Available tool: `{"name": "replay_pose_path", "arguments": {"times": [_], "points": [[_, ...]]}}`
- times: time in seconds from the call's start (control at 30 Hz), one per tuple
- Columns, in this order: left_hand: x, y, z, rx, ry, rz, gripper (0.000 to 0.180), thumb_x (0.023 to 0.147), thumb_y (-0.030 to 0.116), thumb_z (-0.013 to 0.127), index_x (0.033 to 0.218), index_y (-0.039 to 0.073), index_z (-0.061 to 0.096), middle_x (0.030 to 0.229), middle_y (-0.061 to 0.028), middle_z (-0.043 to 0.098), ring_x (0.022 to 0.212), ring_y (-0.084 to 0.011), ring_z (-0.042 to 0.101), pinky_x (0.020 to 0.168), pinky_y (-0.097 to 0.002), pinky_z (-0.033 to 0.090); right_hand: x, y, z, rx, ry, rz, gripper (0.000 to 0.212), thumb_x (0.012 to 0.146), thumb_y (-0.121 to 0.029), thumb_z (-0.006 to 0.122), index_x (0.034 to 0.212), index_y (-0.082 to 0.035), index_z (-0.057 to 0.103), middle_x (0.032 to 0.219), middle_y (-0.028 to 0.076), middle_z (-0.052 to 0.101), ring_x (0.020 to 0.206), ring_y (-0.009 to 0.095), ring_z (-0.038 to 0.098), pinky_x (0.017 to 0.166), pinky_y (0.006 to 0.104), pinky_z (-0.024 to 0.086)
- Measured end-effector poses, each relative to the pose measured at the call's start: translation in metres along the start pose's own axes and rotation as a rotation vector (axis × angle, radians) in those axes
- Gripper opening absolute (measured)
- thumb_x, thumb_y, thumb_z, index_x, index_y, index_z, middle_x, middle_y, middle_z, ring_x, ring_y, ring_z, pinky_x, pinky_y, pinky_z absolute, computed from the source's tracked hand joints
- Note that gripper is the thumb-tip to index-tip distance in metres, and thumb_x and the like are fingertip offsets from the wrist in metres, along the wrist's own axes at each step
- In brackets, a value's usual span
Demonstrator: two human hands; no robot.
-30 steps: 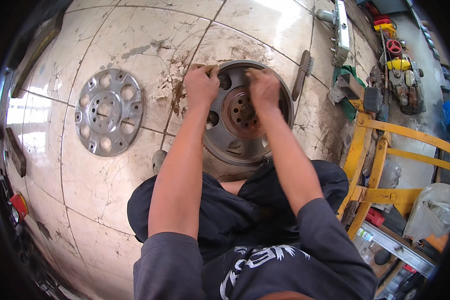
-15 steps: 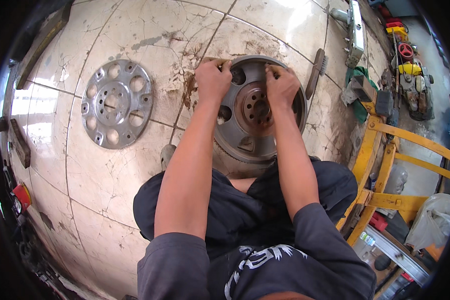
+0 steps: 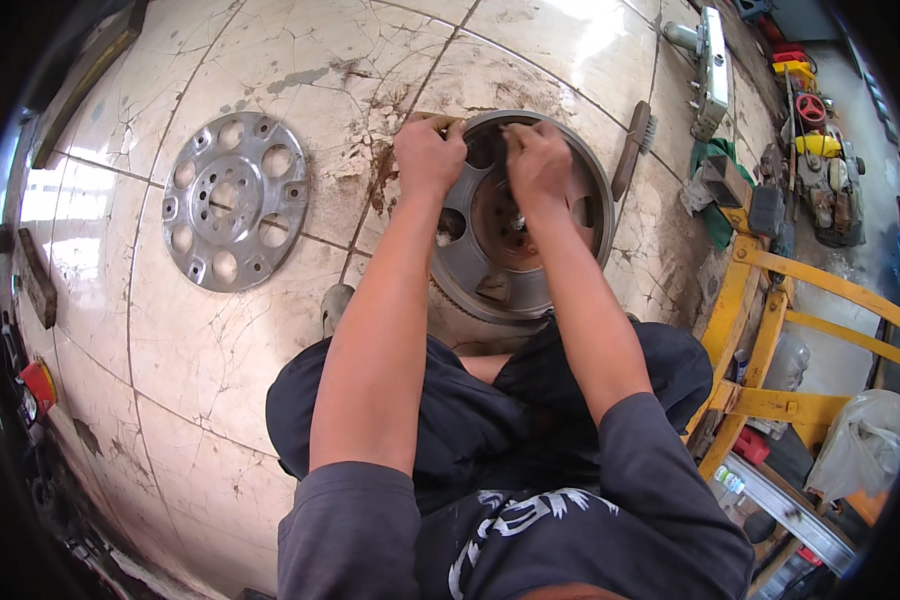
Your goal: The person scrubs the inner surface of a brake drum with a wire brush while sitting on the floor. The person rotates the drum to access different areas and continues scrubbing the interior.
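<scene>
A grey flywheel with a toothed edge and a rust-brown hub stands between my legs, its face toward me. My left hand is closed at its upper left rim, fingers curled over the edge. Over the upper face, my right hand is closed in a pinch; whatever its fingertips hold, if anything, is too small to make out. The right hand and wrist cover part of the hub and the holes around it. On the floor to the left lies a thinner silvery metal disc with large round holes.
A wire brush with a wooden handle lies right of the flywheel. Farther right are a metal part, a yellow metal frame and a plastic bag. A wooden block and a red item lie far left.
My right hand has moved left across the flywheel's upper face, toward my left hand, and now hides part of the hub. The left hand stays at the rim.
</scene>
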State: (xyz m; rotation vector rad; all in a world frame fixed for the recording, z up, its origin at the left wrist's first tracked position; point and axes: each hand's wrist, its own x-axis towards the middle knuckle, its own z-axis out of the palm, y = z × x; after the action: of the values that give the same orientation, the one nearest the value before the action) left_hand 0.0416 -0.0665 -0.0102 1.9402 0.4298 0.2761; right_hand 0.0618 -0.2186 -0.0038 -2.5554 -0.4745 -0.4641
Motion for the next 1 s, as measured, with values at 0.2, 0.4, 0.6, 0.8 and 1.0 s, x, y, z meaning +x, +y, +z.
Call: {"name": "replay_pose_path", "arguments": {"times": [0.2, 0.4, 0.6, 0.8, 1.0], "points": [[0.002, -0.005, -0.006, 0.063, 0.035, -0.002, 0.02, 0.087, 0.019, 0.074, 0.096, 0.002, 0.081, 0.097, -0.0233, 0.074, 0.093, -0.0396, 0.072, 0.087, -0.0444, 0.055, 0.0, -0.005, -0.004, 0.012, -0.041, 0.038, 0.023, 0.09, -0.006, 0.064, 0.103, -0.012, 0.082, 0.087, 0.017, 0.067, 0.083, 0.036, 0.068, 0.075, 0.0453, 0.054], [0.006, -0.001, -0.007, 0.024, -0.025, -0.182, 0.025, 0.093, 0.024, 0.066, 0.1, 0.006, 0.082, 0.095, -0.0215, 0.076, 0.089, -0.0356, 0.072, 0.083, -0.0422, 0.055, -0.006, -0.004, 0.001, 0.061, -0.022, -0.108, 0.028, 0.088, -0.002, 0.06, 0.101, -0.012, 0.082, 0.086, 0.016, 0.066, 0.082, 0.037, 0.067, 0.075, 0.0462, 0.054], [0.005, -0.013, -0.011, -0.147, 0.009, -0.263, 0.029, 0.095, 0.022, 0.059, 0.1, 0.005, 0.082, 0.094, -0.022, 0.076, 0.091, -0.0349, 0.072, 0.086, -0.0413, 0.053, -0.025, -0.028, 0.013, 0.19, -0.028, -0.178, 0.034, 0.082, 0.003, 0.06, 0.104, -0.011, 0.082, 0.084, 0.016, 0.064, 0.08, 0.036, 0.066, 0.073, 0.0458, 0.054], [0.003, -0.007, -0.011, -0.168, 0.024, -0.251, 0.029, 0.095, 0.021, 0.058, 0.1, 0.005, 0.082, 0.092, -0.0219, 0.075, 0.091, -0.0349, 0.071, 0.087, -0.041, 0.053, -0.018, -0.031, 0.008, 0.183, -0.064, -0.036, 0.029, 0.084, -0.002, 0.055, 0.1, -0.005, 0.08, 0.09, 0.02, 0.064, 0.087, 0.04, 0.066, 0.08, 0.0487, 0.054], [0.006, -0.009, -0.012, -0.139, 0.039, -0.234, 0.029, 0.096, 0.021, 0.058, 0.102, 0.007, 0.082, 0.094, -0.0216, 0.076, 0.091, -0.0356, 0.071, 0.087, -0.0413, 0.053, -0.031, -0.03, -0.026, 0.165, -0.301, -0.172, 0.019, 0.084, -0.005, 0.065, 0.094, -0.007, 0.081, 0.09, 0.019, 0.069, 0.088, 0.039, 0.069, 0.082, 0.047, 0.055]]}}
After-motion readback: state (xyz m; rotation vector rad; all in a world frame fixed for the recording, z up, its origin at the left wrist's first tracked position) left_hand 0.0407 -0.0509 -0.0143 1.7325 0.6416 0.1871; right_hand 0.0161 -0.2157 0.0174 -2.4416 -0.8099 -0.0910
